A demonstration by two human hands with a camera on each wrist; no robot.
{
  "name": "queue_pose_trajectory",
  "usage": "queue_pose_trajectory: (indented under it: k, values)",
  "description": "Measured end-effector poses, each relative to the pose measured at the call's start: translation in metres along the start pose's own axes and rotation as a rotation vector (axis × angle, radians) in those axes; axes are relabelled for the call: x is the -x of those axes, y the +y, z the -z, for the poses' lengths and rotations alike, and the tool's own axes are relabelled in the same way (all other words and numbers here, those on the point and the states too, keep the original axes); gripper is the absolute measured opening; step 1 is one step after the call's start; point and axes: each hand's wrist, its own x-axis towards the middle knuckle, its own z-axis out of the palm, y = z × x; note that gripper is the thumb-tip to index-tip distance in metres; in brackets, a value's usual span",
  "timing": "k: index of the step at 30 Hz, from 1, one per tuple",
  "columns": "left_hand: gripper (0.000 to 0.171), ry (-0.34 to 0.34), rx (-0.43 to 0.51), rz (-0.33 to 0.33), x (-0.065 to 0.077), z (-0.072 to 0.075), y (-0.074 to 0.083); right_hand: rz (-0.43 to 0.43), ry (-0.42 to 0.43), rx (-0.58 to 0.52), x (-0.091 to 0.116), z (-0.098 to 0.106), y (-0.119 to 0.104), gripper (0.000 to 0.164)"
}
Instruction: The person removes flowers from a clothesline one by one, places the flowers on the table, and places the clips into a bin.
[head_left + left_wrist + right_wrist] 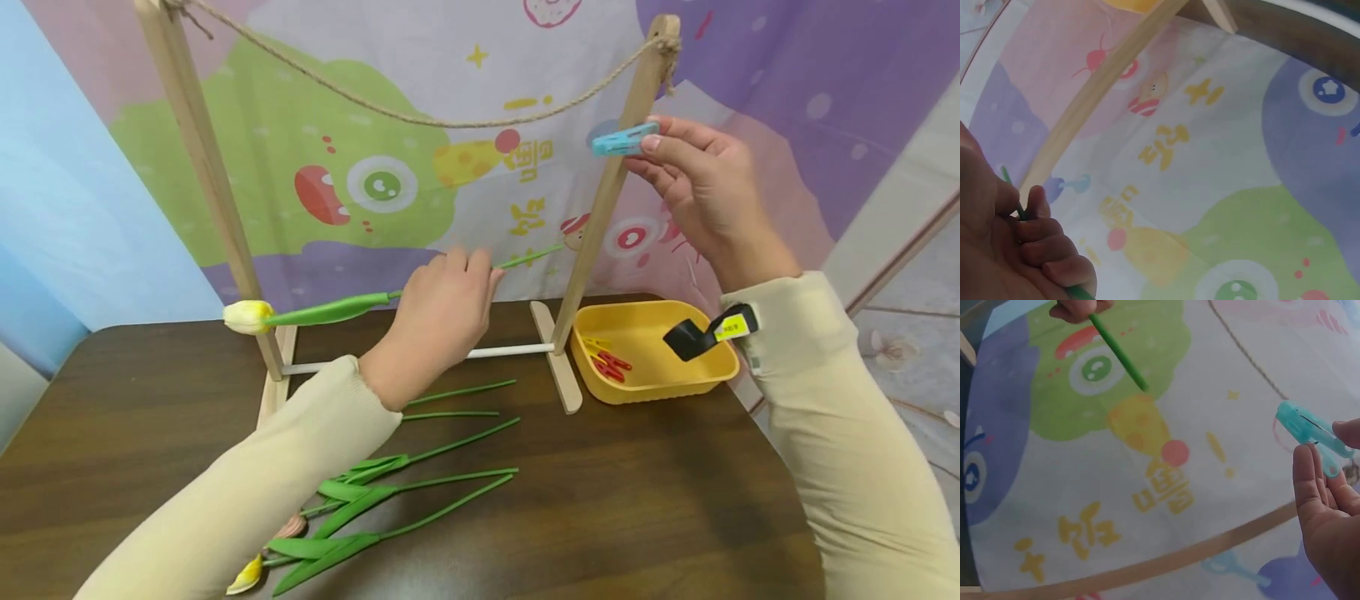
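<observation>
My left hand grips the green stem of an artificial tulip, held sideways in front of the wooden frame. Its pale yellow bloom points left, and the bare stem end sticks out to the right. In the left wrist view, curled fingers wrap that stem. Up by the frame's right post, my right hand pinches a light blue clothespin between thumb and fingers. The clothespin points left, a little below the twine that sags between the two posts.
Several more tulips lie on the dark wooden table, stems to the right. A yellow basket with red and yellow clothespins stands right of the frame's post. A white bar joins the posts low down. Behind hangs a printed cloth.
</observation>
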Motion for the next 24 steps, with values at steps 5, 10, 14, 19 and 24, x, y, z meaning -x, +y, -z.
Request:
queue_pose_trajectory:
  k: [5, 10, 14, 19, 24]
  values:
    - [0.029, 0.059, -0.085, -0.030, 0.023, -0.004, -0.003, -0.068, 0.033, -0.051, 0.008, 0.017, 0.011, 0.012]
    - [0.027, 0.047, -0.139, -0.001, 0.045, -0.005, 0.001, -0.115, 0.056, -0.061, 0.017, 0.036, 0.024, 0.010]
    - [0.028, 0.004, -0.150, 0.043, 0.063, -0.006, 0.005, -0.146, 0.067, -0.080, 0.024, 0.049, 0.032, 0.010]
    - [0.028, -0.041, -0.118, 0.090, 0.083, -0.007, 0.008, -0.166, 0.079, -0.119, 0.033, 0.066, 0.040, 0.011]
    - [0.028, -0.039, -0.104, 0.126, 0.099, -0.010, 0.011, -0.184, 0.101, -0.109, 0.044, 0.082, 0.050, 0.012]
